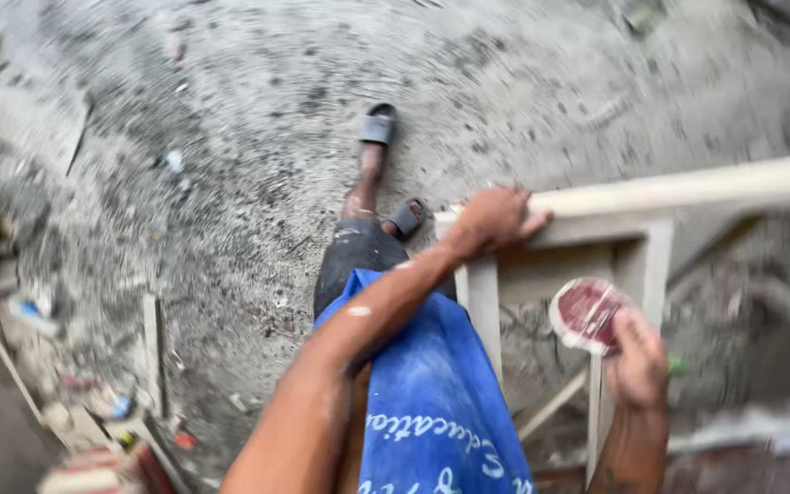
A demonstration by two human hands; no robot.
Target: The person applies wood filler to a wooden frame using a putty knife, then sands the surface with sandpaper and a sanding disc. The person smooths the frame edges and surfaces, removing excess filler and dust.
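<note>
My left hand (491, 220) rests on the corner of a pale wooden frame (688, 187), fingers laid over its top rail. My right hand (637, 361) grips a round reddish sanding disc (585, 313) with a pale rim, held beside an upright slat of the frame. The picture is blurred by motion. My blue shirt, dark shorts and two sandalled feet show below, on a dusty concrete floor (258, 146).
Wood offcuts and scraps (153, 352) lie along the left edge with small bits of litter. More frame slats (555, 402) and rubble sit under the frame at lower right. Grey dust covers the floor.
</note>
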